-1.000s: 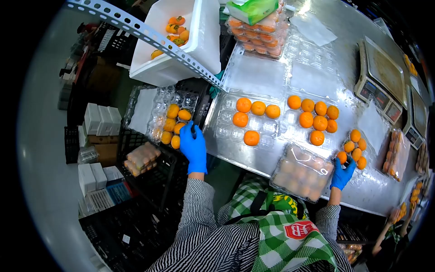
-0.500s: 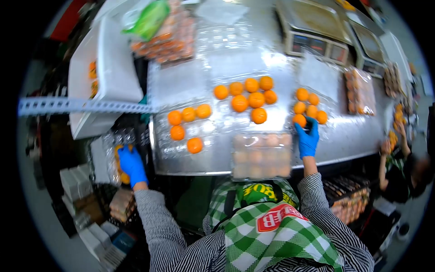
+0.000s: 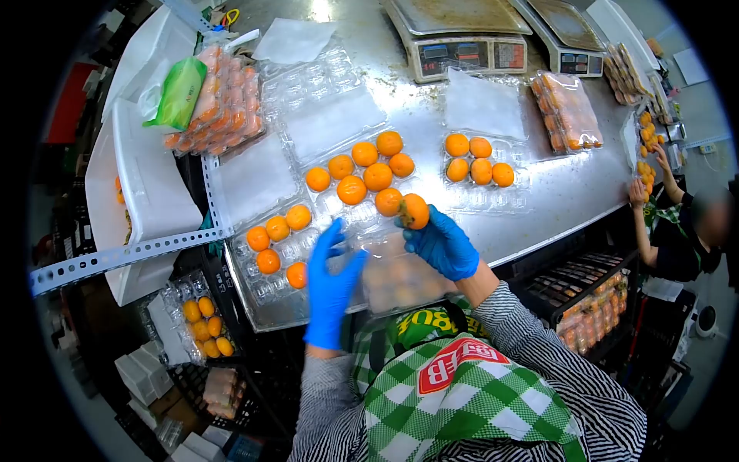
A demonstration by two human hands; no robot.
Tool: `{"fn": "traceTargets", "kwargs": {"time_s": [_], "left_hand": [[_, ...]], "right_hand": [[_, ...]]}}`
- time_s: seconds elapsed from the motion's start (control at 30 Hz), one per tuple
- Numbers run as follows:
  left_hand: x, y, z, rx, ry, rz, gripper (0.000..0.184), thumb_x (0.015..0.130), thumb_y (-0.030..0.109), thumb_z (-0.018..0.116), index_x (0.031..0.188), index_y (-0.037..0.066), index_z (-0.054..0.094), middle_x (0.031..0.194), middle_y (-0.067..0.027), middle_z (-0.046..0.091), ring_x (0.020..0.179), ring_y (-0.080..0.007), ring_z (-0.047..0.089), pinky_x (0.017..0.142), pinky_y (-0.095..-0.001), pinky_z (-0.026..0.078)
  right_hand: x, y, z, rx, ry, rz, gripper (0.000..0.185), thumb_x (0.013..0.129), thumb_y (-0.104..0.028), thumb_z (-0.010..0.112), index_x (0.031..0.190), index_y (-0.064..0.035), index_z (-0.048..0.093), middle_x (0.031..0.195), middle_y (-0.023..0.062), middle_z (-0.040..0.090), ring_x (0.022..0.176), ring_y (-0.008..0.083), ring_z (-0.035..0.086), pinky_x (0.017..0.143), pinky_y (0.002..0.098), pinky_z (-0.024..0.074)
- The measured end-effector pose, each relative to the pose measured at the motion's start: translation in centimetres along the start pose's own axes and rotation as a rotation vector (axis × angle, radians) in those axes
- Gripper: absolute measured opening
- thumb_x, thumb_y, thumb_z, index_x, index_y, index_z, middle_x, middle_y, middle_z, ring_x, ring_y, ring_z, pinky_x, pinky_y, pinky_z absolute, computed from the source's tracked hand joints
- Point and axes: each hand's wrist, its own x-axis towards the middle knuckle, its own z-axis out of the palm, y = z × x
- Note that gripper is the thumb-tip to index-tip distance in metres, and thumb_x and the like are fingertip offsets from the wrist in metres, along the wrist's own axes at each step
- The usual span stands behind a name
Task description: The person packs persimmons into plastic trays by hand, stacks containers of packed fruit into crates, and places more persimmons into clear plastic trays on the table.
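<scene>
My right hand, in a blue glove, grips an orange persimmon beside the front of the middle clear tray of persimmons. My left hand, gloved too, has its fingers apart and nothing in it. It hovers by the left tray, right of a persimmon. A closed pack of fruit lies between my hands at the table's front edge. Further right, another tray holds several persimmons.
Two scales stand at the back. Stacked packs and a white foam box are at the left, near a perforated metal bar. A lower tray holds fruit. A co-worker stands far right.
My right hand has left the right tray and now holds a persimmon by the middle one. My left hand has come from the lower left tray to over the table, open. The view has shifted.
</scene>
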Motion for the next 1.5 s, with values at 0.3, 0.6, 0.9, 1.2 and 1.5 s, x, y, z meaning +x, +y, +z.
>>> {"fn": "traceTargets", "kwargs": {"time_s": [0.3, 0.6, 0.9, 1.2, 1.5], "left_hand": [[1.5, -0.1, 5.9, -0.25, -0.176, -0.037, 0.059, 0.079, 0.011, 0.072, 0.132, 0.005, 0.047, 0.128, -0.0099, 0.053, 0.109, -0.0194, 0.054, 0.092, -0.0322, 0.046], [1.5, 0.0, 7.0, -0.172, -0.135, 0.079, 0.057, 0.077, 0.01, 0.073, 0.129, 0.006, 0.05, 0.127, -0.0086, 0.054, 0.105, -0.0176, 0.056, 0.089, -0.0309, 0.047], [1.2, 0.6, 6.9, 0.061, -0.111, 0.278, 0.059, 0.072, 0.011, 0.077, 0.126, 0.007, 0.052, 0.124, -0.0098, 0.055, 0.105, -0.0199, 0.055, 0.091, -0.0323, 0.046], [0.8, -0.1, 8.2, -0.05, -0.109, 0.364, 0.06, 0.072, 0.016, 0.078, 0.125, 0.008, 0.052, 0.125, -0.0105, 0.053, 0.116, -0.0267, 0.05, 0.098, -0.0386, 0.041], [0.3, -1.6, 8.1, -0.248, -0.252, 0.128, 0.056, 0.076, 0.016, 0.075, 0.125, 0.005, 0.052, 0.12, -0.0112, 0.057, 0.108, -0.0222, 0.055, 0.091, -0.0343, 0.044]], "right_hand": [[-0.5, -0.2, 2.0, -0.5, 0.217, -0.062, 0.039, 0.093, -0.025, 0.055, 0.126, -0.0064, 0.049, 0.111, 0.0056, 0.06, 0.09, 0.0126, 0.06, 0.07, 0.0256, 0.0485], [-0.8, -0.5, 2.0, -0.431, 0.15, -0.196, 0.044, 0.092, -0.017, 0.056, 0.133, -0.004, 0.044, 0.124, 0.0087, 0.054, 0.112, 0.0179, 0.053, 0.095, 0.0308, 0.0437], [-1.0, 0.6, 2.5, -0.028, 0.08, -0.18, 0.043, 0.096, -0.026, 0.046, 0.13, -0.0011, 0.044, 0.121, 0.0137, 0.054, 0.108, 0.0225, 0.055, 0.092, 0.036, 0.0464], [-1.2, 2.6, 1.4, 0.255, 0.1, -0.132, 0.043, 0.097, -0.037, 0.035, 0.121, -0.0042, 0.049, 0.099, 0.0128, 0.061, 0.08, 0.0205, 0.061, 0.075, 0.0362, 0.0533], [-2.7, 3.6, 2.7, -0.017, 0.359, -0.256, 0.043, 0.099, -0.035, 0.036, 0.127, -0.0043, 0.045, 0.107, 0.0138, 0.06, 0.092, 0.0204, 0.061, 0.083, 0.0339, 0.0526]]}}
